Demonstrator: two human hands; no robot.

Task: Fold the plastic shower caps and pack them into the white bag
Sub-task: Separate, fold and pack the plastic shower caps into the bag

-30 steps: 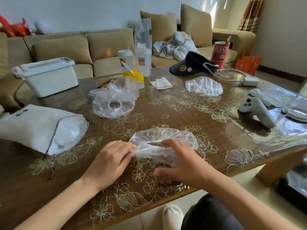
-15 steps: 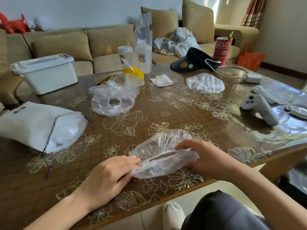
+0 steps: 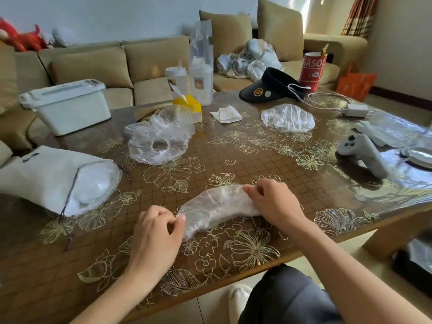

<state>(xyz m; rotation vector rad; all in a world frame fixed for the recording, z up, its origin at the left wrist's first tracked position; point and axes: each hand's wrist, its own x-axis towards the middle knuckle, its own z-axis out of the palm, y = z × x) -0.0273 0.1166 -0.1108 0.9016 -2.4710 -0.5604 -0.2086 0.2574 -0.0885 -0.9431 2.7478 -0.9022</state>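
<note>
Near left, one white drawstring fabric bag [image 3: 46, 176] is lying mouth-open toward the hands for loading. The left hand [image 3: 154, 232] and right hand [image 3: 273, 202], each grip clamped on an end, are stretching one folded clear plastic shower cap [image 3: 217, 206] flat on the floral brown worktop [image 3: 236, 157]. Beyond, a crumpled heap [image 3: 159, 141], perhaps two caps, and one lone cap [image 3: 287, 118] are waiting.

White bag [image 3: 46, 174]: ran off the left edge. Shower cap [image 3: 215, 206]: right end lay hidden under the right hand [image 3: 273, 204].

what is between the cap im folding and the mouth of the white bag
Nothing visible. Only table surface lies between the folded cap and the open mouth of the white bag. The loose cap pile sits farther back.
</note>
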